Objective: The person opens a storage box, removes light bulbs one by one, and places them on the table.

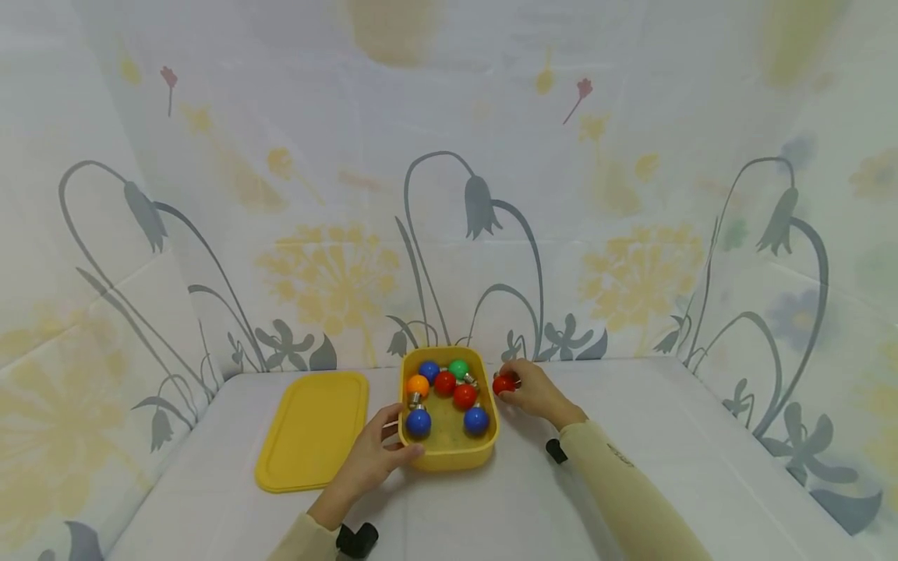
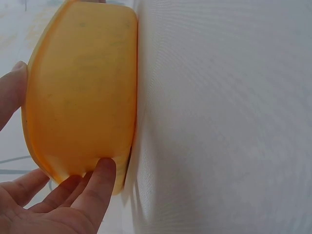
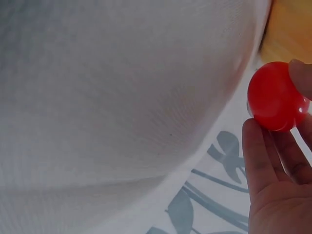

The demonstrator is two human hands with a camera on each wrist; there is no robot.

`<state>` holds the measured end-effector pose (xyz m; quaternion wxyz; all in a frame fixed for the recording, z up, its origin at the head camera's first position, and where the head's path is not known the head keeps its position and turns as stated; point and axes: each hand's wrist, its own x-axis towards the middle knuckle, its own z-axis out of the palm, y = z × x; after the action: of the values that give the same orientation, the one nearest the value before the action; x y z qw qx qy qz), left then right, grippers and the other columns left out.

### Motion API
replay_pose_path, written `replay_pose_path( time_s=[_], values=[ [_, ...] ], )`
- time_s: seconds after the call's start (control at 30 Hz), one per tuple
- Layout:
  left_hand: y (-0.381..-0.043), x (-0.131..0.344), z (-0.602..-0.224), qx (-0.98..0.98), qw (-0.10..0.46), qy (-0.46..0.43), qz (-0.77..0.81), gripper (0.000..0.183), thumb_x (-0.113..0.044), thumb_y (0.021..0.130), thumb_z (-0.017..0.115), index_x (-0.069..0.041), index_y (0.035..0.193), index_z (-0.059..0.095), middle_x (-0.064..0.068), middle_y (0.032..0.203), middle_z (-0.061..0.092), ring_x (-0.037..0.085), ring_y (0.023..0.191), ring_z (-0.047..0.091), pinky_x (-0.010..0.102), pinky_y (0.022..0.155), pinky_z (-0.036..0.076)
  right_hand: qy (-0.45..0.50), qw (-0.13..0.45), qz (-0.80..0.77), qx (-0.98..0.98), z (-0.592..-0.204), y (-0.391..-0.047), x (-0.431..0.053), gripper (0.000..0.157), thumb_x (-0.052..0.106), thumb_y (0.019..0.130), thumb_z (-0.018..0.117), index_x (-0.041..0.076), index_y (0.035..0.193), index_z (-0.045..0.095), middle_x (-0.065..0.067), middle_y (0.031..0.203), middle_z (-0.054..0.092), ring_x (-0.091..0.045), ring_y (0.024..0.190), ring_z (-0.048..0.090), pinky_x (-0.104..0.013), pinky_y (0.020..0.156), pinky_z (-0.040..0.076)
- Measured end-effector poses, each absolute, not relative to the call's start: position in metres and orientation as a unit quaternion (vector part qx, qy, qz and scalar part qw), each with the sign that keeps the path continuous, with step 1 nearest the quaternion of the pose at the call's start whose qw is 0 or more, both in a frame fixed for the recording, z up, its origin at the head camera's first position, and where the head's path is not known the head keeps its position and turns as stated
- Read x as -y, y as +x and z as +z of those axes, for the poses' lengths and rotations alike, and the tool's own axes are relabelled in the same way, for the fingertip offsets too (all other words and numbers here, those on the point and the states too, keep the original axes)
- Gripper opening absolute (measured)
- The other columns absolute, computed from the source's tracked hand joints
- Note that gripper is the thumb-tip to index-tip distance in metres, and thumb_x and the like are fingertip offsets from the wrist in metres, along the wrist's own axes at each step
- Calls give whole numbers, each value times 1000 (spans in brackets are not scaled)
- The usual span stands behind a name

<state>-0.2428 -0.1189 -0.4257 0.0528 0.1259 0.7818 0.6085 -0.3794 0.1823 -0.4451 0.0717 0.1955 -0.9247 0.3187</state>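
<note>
A yellow plastic box (image 1: 449,461) stands on the white table and holds several small round coloured light bulbs with metal screw bases. Blue bulbs (image 1: 418,422), an orange bulb (image 1: 418,386), a green bulb (image 1: 459,368) and red bulbs (image 1: 464,396) lie inside it. My left hand (image 1: 375,454) grips the box's near left corner, thumb at the front rim and fingers against the left side. Just right of the box, my right hand (image 1: 535,389) pinches a red light bulb (image 3: 274,96) between thumb and fingers. The bulb's base is mostly hidden in the right wrist view.
A flat yellow lid (image 1: 313,431) lies on the table to the left of the box. Behind the table hangs a white cloth (image 1: 449,296) with printed flowers, which also covers both sides. Dark wrist cameras (image 1: 556,450) sit at both cuffs.
</note>
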Motion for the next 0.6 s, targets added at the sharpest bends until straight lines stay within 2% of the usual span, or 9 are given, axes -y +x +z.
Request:
replay_pose_path(
  time_s=[0.37,0.6],
  values=[
    [-242,119,-423,-785,48,126,605,86,-29,72,76,2,137,28,27,133,34,41,119,39,41,90,44,189,49,301,933,-445,-383,-182,29,9,72,73,8,98,61,0,89,57,-16,80,51,-31,77,47],
    [-241,118,-423,-781,58,120,610,86,-29,72,75,1,137,27,27,133,34,42,119,39,38,88,46,179,38,305,935,-446,-382,-182,30,10,72,73,7,99,61,-1,90,56,-16,82,51,-32,79,47]
  ],
)
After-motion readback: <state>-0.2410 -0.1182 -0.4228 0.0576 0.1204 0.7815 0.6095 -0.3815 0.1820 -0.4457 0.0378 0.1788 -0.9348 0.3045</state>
